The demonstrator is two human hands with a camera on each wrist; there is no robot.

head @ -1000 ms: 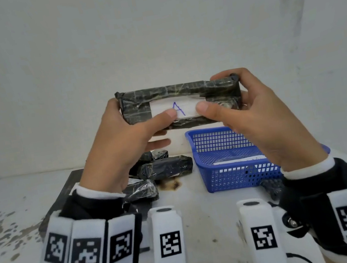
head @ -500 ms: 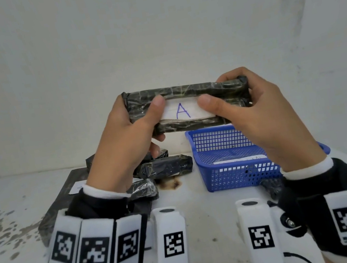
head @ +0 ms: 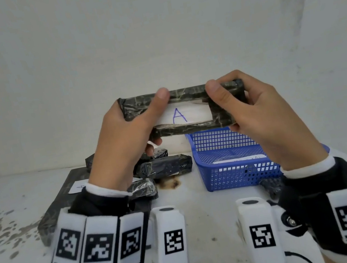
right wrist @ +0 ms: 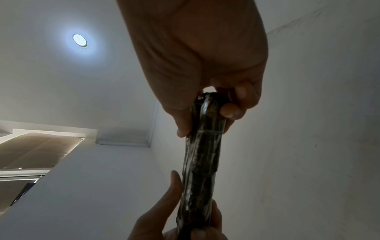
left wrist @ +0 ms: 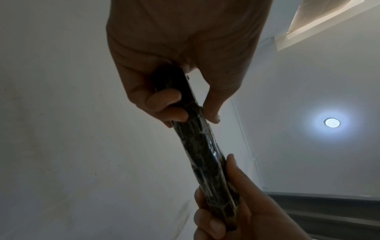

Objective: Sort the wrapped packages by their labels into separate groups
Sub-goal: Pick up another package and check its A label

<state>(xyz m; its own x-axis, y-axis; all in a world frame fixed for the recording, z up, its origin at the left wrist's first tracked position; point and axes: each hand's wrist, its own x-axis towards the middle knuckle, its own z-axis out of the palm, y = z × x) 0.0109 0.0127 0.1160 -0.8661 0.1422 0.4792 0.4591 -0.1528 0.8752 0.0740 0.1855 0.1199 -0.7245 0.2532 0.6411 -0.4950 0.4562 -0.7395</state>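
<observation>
A long flat package (head: 187, 96) in dark plastic wrap is held up in the air at chest height, its white label with a blue letter A (head: 179, 116) facing me. My left hand (head: 125, 128) grips its left end, thumb on the front. My right hand (head: 249, 104) grips the right end the same way. The left wrist view shows the package (left wrist: 197, 141) edge-on between thumb and fingers, as does the right wrist view, where the package (right wrist: 203, 146) runs down the middle. Several more dark wrapped packages (head: 165, 167) lie on the table below.
A blue plastic basket (head: 226, 173) stands at the right of the white table (head: 205, 213), with a white-labelled package inside. A large flat dark package (head: 54, 212) with a white label (head: 75, 186) lies at the left. A wall is close behind.
Both thumbs slid up off the label, so the letter A now shows in full. The package tilted its face more towards me.
</observation>
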